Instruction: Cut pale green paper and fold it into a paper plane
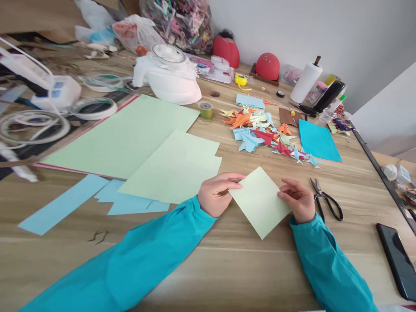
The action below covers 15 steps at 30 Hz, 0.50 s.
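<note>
A small pale green square of paper [261, 203] is held up over the wooden table, turned so one corner points toward me. My left hand [218, 194] pinches its left corner between thumb and fingers. At the opposite edge, my right hand [297, 200] grips the paper with thumb and fingertips. The sheet looks flat, with no fold that I can make out. Black-handled scissors [326, 200] lie just right of my right hand, blades slightly apart. Larger pale green sheets [175, 167] lie left of my left hand, partly over blue paper pieces [130, 201].
Folded paper cranes [250, 134] in several colours are heaped beyond my hands, beside a bright blue sheet [320, 139]. A spool of thread [205, 110] stands near a large green sheet [130, 134]. A black phone [398, 260] lies at right. White coiled tape [92, 108] sits far left.
</note>
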Tool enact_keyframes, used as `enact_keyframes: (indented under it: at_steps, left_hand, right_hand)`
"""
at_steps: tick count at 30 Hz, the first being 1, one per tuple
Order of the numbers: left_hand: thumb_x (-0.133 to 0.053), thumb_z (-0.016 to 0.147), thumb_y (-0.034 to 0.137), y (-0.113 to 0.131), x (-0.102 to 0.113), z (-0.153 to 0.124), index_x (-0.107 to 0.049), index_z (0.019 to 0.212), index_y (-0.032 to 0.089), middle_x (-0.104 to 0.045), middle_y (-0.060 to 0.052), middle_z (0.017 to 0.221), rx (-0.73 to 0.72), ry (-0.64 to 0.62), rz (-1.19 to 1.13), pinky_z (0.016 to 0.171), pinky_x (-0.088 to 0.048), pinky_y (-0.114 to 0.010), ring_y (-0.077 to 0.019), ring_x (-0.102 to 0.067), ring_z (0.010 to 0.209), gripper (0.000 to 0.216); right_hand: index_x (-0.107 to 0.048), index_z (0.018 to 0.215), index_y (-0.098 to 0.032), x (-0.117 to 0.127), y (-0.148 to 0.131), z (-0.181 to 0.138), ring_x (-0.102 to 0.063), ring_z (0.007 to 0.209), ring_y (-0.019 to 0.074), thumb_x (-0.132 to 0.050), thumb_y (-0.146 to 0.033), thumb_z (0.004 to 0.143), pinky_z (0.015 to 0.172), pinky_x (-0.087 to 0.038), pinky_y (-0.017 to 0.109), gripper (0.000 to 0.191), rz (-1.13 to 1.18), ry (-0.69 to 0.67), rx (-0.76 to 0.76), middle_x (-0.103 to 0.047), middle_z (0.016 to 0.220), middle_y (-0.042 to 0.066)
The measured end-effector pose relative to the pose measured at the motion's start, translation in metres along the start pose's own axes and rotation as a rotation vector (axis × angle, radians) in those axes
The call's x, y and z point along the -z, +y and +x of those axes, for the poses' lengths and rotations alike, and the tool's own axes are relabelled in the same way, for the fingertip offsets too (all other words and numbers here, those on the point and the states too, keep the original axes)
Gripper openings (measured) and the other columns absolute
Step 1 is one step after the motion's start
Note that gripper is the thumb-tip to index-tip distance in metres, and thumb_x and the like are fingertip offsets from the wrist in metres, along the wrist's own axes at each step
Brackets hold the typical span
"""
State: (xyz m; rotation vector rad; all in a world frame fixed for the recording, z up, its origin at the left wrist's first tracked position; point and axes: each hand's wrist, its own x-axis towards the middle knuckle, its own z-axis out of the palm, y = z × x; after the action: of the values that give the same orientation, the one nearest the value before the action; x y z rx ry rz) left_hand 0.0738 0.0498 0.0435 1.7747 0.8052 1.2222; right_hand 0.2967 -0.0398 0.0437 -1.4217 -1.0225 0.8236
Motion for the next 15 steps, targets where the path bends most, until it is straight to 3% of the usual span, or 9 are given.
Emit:
enact_keyframes:
  at_steps: [5, 10, 13, 15]
  left_hand:
    - [-0.066, 0.072, 0.032, 0.004, 0.001, -0.002, -0.070, 0.062, 0.022, -0.073, -0.007, 0.088, -0.004, -0.015, -0.042, 0.071, -0.056, -0.031, -0.0188, -0.068, 0.078, 0.016]
    - [-0.063, 0.076, 0.029, 0.007, -0.001, -0.005, -0.068, 0.065, 0.020, -0.073, -0.009, 0.090, 0.004, -0.176, -0.106, 0.072, -0.056, -0.030, -0.0195, -0.068, 0.079, 0.015]
    - [-0.064, 0.076, 0.026, 0.002, 0.000, -0.004, -0.069, 0.071, 0.020, -0.073, -0.008, 0.090, -0.038, -0.051, -0.065, 0.076, -0.055, -0.031, -0.0199, -0.068, 0.082, 0.009]
    - [-0.064, 0.075, 0.024, -0.003, 0.002, -0.003, -0.069, 0.073, 0.020, -0.072, -0.008, 0.091, -0.070, 0.082, -0.033, 0.075, -0.054, -0.032, -0.0203, -0.067, 0.084, 0.006]
  right_hand:
    - [-0.068, 0.088, -0.020, -0.001, 0.001, 0.000, -0.063, 0.059, 0.0149, -0.080, -0.034, 0.059, 0.054, -0.051, 0.028, 0.034, -0.038, 0.026, -0.013, -0.069, 0.069, 0.002]
    - [-0.068, 0.090, -0.021, 0.003, 0.006, 0.003, -0.064, 0.074, 0.0182, -0.076, -0.037, 0.065, 0.067, -0.054, 0.034, 0.031, -0.077, 0.078, 0.063, -0.070, 0.085, 0.006]
    - [-0.066, 0.099, -0.022, 0.008, 0.003, 0.001, -0.060, 0.098, 0.0231, -0.068, -0.041, 0.075, 0.079, -0.052, 0.038, 0.030, -0.176, 0.094, 0.221, -0.065, 0.103, 0.009]
    - [-0.063, 0.108, -0.023, 0.009, -0.001, -0.002, -0.055, 0.108, 0.0267, -0.064, -0.047, 0.077, 0.086, -0.049, 0.042, 0.039, -0.252, -0.005, 0.343, -0.061, 0.112, 0.011]
